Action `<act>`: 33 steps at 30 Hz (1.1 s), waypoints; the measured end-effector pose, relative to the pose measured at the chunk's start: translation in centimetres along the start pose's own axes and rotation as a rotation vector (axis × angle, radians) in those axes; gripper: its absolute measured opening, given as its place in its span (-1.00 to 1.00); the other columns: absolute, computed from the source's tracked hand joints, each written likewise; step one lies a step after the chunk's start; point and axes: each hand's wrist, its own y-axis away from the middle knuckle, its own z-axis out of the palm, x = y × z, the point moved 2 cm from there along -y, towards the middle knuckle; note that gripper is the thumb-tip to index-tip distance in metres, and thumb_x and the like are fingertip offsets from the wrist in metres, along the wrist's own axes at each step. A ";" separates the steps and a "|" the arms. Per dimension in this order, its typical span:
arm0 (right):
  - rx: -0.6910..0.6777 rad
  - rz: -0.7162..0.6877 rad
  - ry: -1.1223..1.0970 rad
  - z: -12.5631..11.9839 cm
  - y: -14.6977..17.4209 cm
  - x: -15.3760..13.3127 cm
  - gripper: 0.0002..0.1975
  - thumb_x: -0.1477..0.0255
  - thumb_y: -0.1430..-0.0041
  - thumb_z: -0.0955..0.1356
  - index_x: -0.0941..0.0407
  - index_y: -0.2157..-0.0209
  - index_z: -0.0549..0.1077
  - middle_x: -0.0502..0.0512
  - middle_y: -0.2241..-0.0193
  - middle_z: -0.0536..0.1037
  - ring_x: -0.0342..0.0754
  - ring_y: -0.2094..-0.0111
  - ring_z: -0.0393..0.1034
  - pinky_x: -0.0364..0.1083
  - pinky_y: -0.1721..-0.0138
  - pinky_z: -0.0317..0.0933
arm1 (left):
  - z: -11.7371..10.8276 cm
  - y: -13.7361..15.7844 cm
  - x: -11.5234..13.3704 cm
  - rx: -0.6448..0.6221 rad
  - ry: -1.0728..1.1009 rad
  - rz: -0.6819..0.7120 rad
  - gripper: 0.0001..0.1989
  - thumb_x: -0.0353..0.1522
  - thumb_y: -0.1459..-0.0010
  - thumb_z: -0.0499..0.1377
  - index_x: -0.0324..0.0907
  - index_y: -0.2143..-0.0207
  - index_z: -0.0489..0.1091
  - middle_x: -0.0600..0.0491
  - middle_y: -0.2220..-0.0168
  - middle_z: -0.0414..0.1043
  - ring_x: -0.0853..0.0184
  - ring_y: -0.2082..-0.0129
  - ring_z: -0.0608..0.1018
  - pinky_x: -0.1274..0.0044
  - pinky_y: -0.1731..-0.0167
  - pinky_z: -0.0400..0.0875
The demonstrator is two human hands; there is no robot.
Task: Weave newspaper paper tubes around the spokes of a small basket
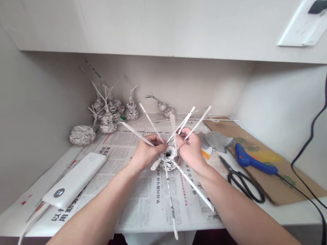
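Note:
Between my hands is a small round woven paper basket [170, 162], made of rolled newspaper, with a dark hole in its top. Rolled paper sticks [194, 185] spread out from it in all directions, several of them pointing toward me. My left hand [148, 152] is closed on the basket's left rim, thumb at the hole and fingers curled behind. On the other side, my right hand [190, 147] pinches a rolled paper stick near the rim. Its fingertips are partly hidden by the crossing sticks.
Newspaper [131, 198] covers the white table. Finished woven gourds [108, 121] stand back left, near a white power bank [75, 180]. On the right are black-handled scissors [244, 184], a blue glue gun [253, 161] on cardboard [296, 185], a grey cloth [218, 141] and a hanging black cord [313, 130].

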 end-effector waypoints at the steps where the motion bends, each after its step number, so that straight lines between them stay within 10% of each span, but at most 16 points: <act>1: 0.014 0.061 -0.103 -0.1 -0.3 0.0 -0.79 0.25 -0.01 0.37 0.08 0.34 0.39 -0.08 0.55 0.45 -0.19 0.63 0.28 -0.19 0.61 0.13 | 0.1 0.1 0.1 -0.009 0.004 0.003 -0.84 -0.35 0.16 0.31 -0.25 0.49 0.47 0.06 0.53 0.47 0.38 0.53 0.46 0.55 0.47 0.33; 8: 0.048 0.343 -0.467 -0.5 -0.9 -0.4 -0.63 0.08 0.02 0.40 0.10 0.38 0.38 -0.04 0.56 0.46 -0.22 0.70 0.24 -0.24 0.78 -0.05 | 0.6 0.0 -0.3 0.010 0.022 0.031 -0.85 -0.36 0.19 0.32 -0.23 0.52 0.44 0.10 0.55 0.45 0.39 0.56 0.45 0.55 0.49 0.33; 16: 0.271 0.199 -0.580 -4.2 -3.7 -1.4 -0.63 0.15 0.09 0.47 0.09 0.33 0.40 -0.10 0.56 0.47 -0.28 0.71 0.20 -0.24 0.74 0.01 | 0.5 0.0 -0.1 -0.002 -0.008 0.016 -0.87 -0.38 0.18 0.31 -0.23 0.50 0.46 0.08 0.54 0.47 0.39 0.54 0.46 0.56 0.47 0.33; 25: -0.115 0.304 -0.320 -0.8 -1.4 0.6 -0.64 0.26 0.21 0.50 0.13 0.33 0.49 0.02 0.46 0.55 -0.10 0.51 0.42 -0.14 0.51 0.27 | -0.1 -0.7 -2.1 0.113 0.107 -0.011 -0.82 -0.35 0.19 0.33 -0.24 0.47 0.47 0.05 0.48 0.52 0.37 0.51 0.50 0.55 0.45 0.35; 33: -0.169 0.349 -0.313 1.3 0.6 1.6 -0.77 0.31 0.19 0.48 0.14 0.46 0.54 0.01 0.58 0.54 -0.11 0.58 0.38 -0.12 0.51 0.25 | -0.4 -0.8 -2.2 0.204 0.187 -0.041 -0.83 -0.38 0.23 0.34 -0.25 0.53 0.43 0.05 0.49 0.52 0.38 0.52 0.49 0.56 0.47 0.36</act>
